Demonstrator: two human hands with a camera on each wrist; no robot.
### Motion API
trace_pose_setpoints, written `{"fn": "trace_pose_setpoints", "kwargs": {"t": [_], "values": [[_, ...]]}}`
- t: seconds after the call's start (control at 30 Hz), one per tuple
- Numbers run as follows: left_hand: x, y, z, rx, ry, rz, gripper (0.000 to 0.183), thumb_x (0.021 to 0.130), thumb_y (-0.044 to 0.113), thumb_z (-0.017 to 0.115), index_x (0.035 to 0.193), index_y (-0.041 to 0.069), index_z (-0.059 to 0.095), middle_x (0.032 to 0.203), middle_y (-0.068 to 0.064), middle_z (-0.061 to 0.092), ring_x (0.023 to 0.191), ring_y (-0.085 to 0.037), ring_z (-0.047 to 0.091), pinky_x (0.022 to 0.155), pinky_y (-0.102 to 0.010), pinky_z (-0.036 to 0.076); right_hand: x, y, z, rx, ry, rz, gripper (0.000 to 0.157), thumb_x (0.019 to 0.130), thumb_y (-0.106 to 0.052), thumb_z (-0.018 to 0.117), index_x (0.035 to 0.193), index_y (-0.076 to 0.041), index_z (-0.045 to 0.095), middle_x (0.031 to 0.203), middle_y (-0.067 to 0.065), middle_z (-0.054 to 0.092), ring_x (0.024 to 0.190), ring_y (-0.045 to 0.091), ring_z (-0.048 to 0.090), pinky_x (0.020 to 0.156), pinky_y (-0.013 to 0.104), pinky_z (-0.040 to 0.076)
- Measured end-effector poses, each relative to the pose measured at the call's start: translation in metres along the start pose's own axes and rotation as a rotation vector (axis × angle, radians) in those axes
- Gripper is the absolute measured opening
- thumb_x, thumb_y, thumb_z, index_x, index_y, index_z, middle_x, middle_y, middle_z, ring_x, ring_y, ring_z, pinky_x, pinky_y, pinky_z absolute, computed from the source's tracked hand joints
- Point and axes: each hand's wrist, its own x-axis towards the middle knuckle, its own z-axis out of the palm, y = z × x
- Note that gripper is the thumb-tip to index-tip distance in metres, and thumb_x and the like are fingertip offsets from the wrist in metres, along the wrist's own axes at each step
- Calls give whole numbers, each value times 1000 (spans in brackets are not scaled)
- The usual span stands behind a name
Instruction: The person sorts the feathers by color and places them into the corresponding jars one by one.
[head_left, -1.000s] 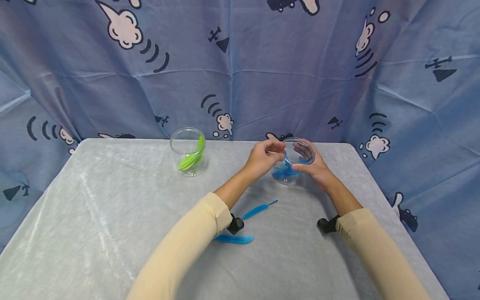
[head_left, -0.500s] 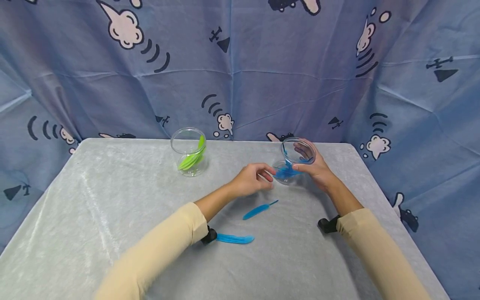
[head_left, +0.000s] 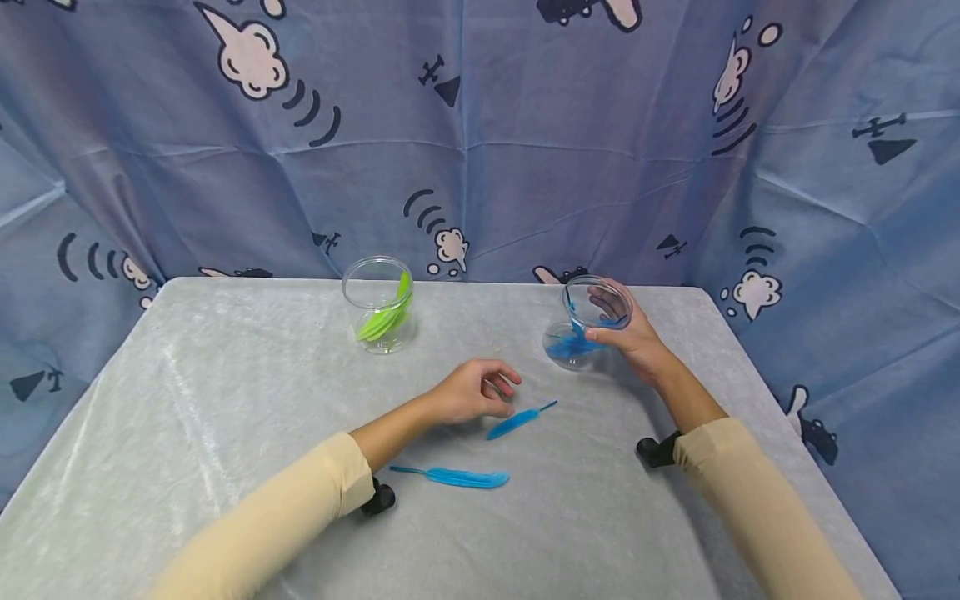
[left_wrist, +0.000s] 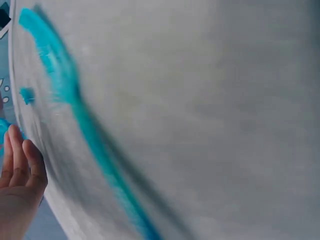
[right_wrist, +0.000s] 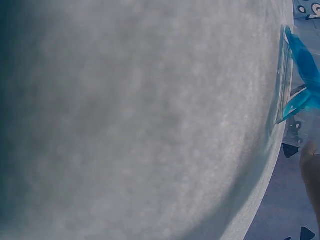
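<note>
My right hand [head_left: 633, 333] grips a clear jar [head_left: 570, 360] by its side, thumb in front and fingers behind. Blue feathers [head_left: 576, 342] lie inside that jar; one leans up toward its rim. My left hand [head_left: 472, 390] hovers above the table with relaxed fingers and holds nothing. Just beside its fingertips lies a short blue feather [head_left: 513, 423]. A longer blue feather [head_left: 467, 477] rests nearer the front, and it looms large in the left wrist view [left_wrist: 65, 75]. In the right wrist view only the thumb [right_wrist: 311, 160] and part of the jar show.
A second clear jar [head_left: 377, 346] with green feathers [head_left: 386, 319] inside stands at the back, left of the middle. The grey cloth-covered table [head_left: 187, 417] ends at a blue patterned curtain [head_left: 510, 167].
My left hand has left the jar's rim and moved left and toward me, near the short feather. More of the longer feather now shows. The right hand stays on the jar.
</note>
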Motion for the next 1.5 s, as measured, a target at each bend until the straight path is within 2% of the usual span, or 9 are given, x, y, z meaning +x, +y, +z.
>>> {"fn": "trace_pose_setpoints", "kwargs": {"t": [0.3,0.6,0.8,1.0,1.17,1.37,1.5], "values": [[-14,-8,-1,28,-42,13,42,82,-1,78,120,-6,62,105,-20,67,80,-13,67,72,-21,54,0,-1,-1,11,-3,-2,84,87,12,66,154,-16,25,159,17,28,149,30,20,121,52,7],[-15,-10,8,202,-95,44,44,78,0,82,118,0,65,101,-9,67,84,-13,61,77,-20,51,-2,0,-1,5,-1,-11,84,86,10,67,154,-16,26,159,18,28,148,31,21,121,53,8],[-16,-9,11,260,-98,45,45,78,-4,80,120,2,65,102,-7,66,86,-14,61,78,-20,51,-2,0,-1,6,2,-9,84,86,10,68,154,-15,25,159,18,28,149,31,20,121,53,7],[-17,-9,10,254,-87,80,39,81,-12,70,118,-2,65,101,-11,66,86,-19,63,77,-20,51,-1,0,-1,-4,6,11,84,87,9,67,155,-17,24,159,17,28,149,29,20,121,51,8],[-17,-9,10,268,-59,108,35,83,-15,62,115,-4,65,98,-13,67,80,-14,62,74,-19,51,-1,0,-1,-2,1,12,84,88,10,66,155,-17,23,159,17,28,149,30,20,121,51,7],[-16,-10,8,264,-53,111,35,83,-14,61,116,-4,65,98,-13,68,80,-11,61,73,-19,51,0,0,0,-3,-1,4,84,88,10,66,155,-17,24,159,16,28,149,29,20,121,51,7],[-15,-11,4,229,-56,86,36,84,-13,60,119,-4,64,99,-13,69,82,-11,62,74,-19,51,0,0,0,-5,3,6,84,87,11,66,155,-16,24,159,17,28,149,30,20,121,51,7]]}}
